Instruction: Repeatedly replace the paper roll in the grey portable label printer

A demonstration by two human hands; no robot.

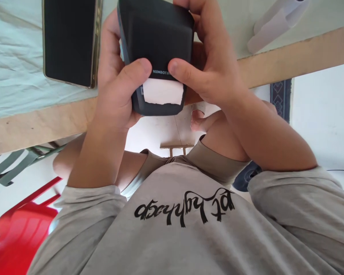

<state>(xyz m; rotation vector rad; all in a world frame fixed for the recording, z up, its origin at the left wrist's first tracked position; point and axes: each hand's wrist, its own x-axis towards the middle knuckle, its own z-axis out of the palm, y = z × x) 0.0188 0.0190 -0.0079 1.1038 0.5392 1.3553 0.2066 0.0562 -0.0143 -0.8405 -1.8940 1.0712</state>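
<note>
A black label printer point(157, 42) marked NIIMBOT is held up over the table's near edge, between my two hands. White paper point(163, 91) with a ragged lower edge sticks out of its front, below the lettering. My left hand point(117, 76) grips the printer's left side, its thumb on the top cover beside the lettering. On the other side my right hand point(209, 65) grips the right edge, and that thumb presses near the end of the lettering. The fingers beneath the printer are mostly hidden.
A dark-screened phone point(70, 42) lies on the table's pale cloth point(14, 57), left of the printer. A rolled white sheet point(275, 26) lies at the right. The wooden table edge point(40, 124) crosses in front of me. A red plastic chair point(23, 233) stands at lower left.
</note>
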